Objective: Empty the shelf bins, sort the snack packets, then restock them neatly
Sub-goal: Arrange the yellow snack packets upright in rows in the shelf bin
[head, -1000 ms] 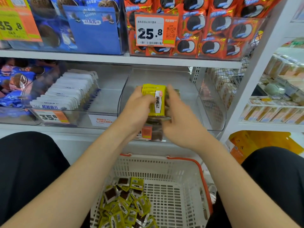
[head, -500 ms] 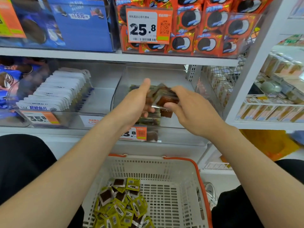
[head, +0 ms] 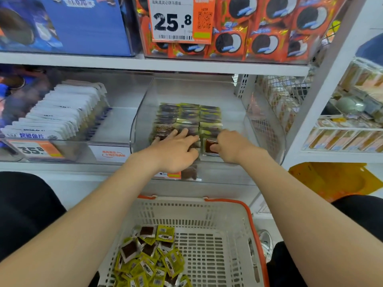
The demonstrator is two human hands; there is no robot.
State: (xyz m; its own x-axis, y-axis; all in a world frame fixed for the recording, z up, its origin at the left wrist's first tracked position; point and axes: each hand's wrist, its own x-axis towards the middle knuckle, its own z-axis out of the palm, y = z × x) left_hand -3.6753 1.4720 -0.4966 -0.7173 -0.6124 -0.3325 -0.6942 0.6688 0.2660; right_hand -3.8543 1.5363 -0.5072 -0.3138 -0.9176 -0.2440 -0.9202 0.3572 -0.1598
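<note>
clear bin (head: 267,125) — left hand (head: 176,147) flat on packet rows (head: 188,116), right hand (head: 231,145) pinching a brown packet (head: 209,146). rows could slump forward if that press lifts early.

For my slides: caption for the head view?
Left hand presses rowed snack packets in the clear bin; right hand pinches one packet; basket below holds more.

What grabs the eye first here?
Both hands are in the clear bin on the middle shelf: the left hand lies flat on rows of snack packets, and the right hand pinches a brown-windowed packet at the front of the right-hand row. Below, a white basket holds a loose heap of yellow packets on its left side. Above, a big 25.8 price tag hangs before orange cookie packs.
</note>
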